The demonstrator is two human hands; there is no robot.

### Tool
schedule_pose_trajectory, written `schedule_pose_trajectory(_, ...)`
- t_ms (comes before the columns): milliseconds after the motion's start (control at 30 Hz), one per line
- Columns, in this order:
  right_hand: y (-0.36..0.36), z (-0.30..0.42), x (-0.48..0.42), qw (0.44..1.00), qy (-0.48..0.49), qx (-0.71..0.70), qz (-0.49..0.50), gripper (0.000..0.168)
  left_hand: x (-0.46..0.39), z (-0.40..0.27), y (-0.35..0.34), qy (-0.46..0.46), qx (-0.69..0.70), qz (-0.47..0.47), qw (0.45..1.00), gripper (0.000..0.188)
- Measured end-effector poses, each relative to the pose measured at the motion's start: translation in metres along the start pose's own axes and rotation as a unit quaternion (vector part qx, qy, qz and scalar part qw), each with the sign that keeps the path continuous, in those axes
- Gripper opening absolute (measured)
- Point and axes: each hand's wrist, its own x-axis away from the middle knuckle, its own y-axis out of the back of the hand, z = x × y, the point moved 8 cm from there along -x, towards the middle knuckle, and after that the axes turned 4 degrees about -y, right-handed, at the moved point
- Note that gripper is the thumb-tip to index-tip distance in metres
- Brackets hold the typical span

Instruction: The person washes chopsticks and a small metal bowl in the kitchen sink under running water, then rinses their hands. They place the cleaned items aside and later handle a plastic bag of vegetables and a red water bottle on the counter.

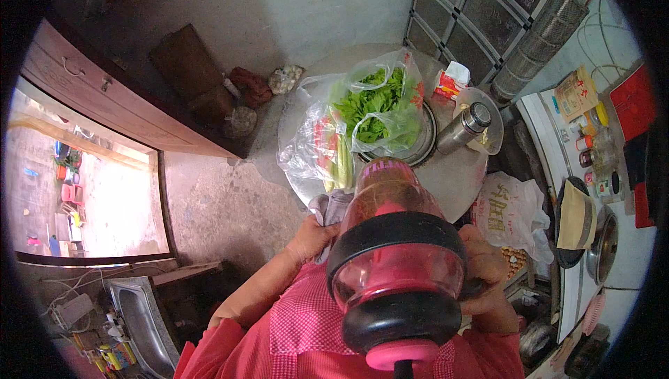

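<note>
My right hand (483, 269) grips a large clear drinking bottle (394, 274) by its side, where a dark handle partly shows. The bottle has black bands, a pink cap part and a black straw, and it looms close to the camera. My left hand (308, 238) clutches a crumpled grey cloth (330, 209), just left of the bottle. Beyond both hands, on a round table (452, 193), leafy celery (373, 104) lies in a clear plastic bag (308, 141). The bottle hides part of the near table edge.
A steel thermos (462, 128) stands beside a translucent bowl (491, 141) and a red-and-white packet (450, 81). To the right are a printed plastic bag (512, 212) and a counter with several jars (585, 158). A wooden door (130, 97) and steel sink (143, 327) lie left.
</note>
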Motion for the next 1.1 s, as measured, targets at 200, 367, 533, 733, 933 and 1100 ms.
schedule_pose_trajectory(200,0.002,0.004,-0.001,1.0,0.009,-0.003,0.0,0.044,0.002,-0.002,-0.002,-0.006,0.018,-0.014,1.0,0.024)
schedule_pose_trajectory(367,0.005,0.003,0.005,1.0,0.015,-0.009,-0.015,0.043,0.004,-0.015,-0.009,-0.051,0.043,0.006,0.998,0.025)
schedule_pose_trajectory(533,0.005,0.007,0.003,1.0,0.008,0.003,-0.004,0.043,0.003,-0.009,-0.009,-0.036,0.052,0.003,0.998,0.026)
schedule_pose_trajectory(733,0.006,0.006,0.007,1.0,0.009,-0.004,-0.014,0.043,0.003,-0.007,-0.008,-0.005,0.022,-0.002,1.0,0.027)
schedule_pose_trajectory(933,0.007,0.01,0.01,1.0,0.009,0.007,-0.013,0.044,0.006,-0.008,-0.009,0.006,0.011,-0.006,1.0,0.024)
schedule_pose_trajectory(1100,0.007,0.011,0.01,1.0,0.018,0.008,-0.014,0.044,0.007,-0.019,-0.011,-0.06,0.066,-0.03,0.996,0.02)
